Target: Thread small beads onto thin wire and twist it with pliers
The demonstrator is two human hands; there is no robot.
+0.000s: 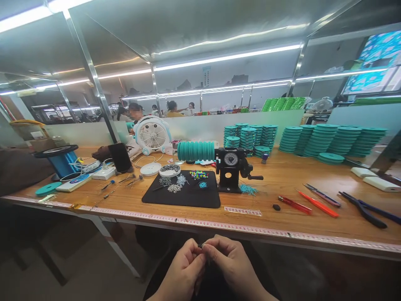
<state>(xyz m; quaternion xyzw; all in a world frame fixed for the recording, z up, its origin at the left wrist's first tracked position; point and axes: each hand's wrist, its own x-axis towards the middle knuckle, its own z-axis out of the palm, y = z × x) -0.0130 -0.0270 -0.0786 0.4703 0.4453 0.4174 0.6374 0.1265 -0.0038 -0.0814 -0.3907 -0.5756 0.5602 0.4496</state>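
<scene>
My left hand [187, 267] and my right hand [228, 259] meet fingertip to fingertip below the table's front edge. Both are closed in a pinch around a tiny dark piece [200, 246], too small to make out. Beyond them, a black mat [188, 200] lies on the wooden table [266, 225], bearing small heaps of colourful beads [199, 175], silvery bits [177, 188] and light blue bits [203, 184]. A white dish [170, 174] of grey pieces stands at its back edge. To the mat's right is a black hand-cranked winder [230, 167] with teal spools [196, 151] on its shaft.
Pliers [363, 211], an orange tool [317, 203] and a red cutter [295, 205] lie at the right. Teal spool stacks [324, 140] stand behind. At the left are a phone [120, 157], a fan [153, 134] and a blue wire reel [62, 165]. People sit in the background.
</scene>
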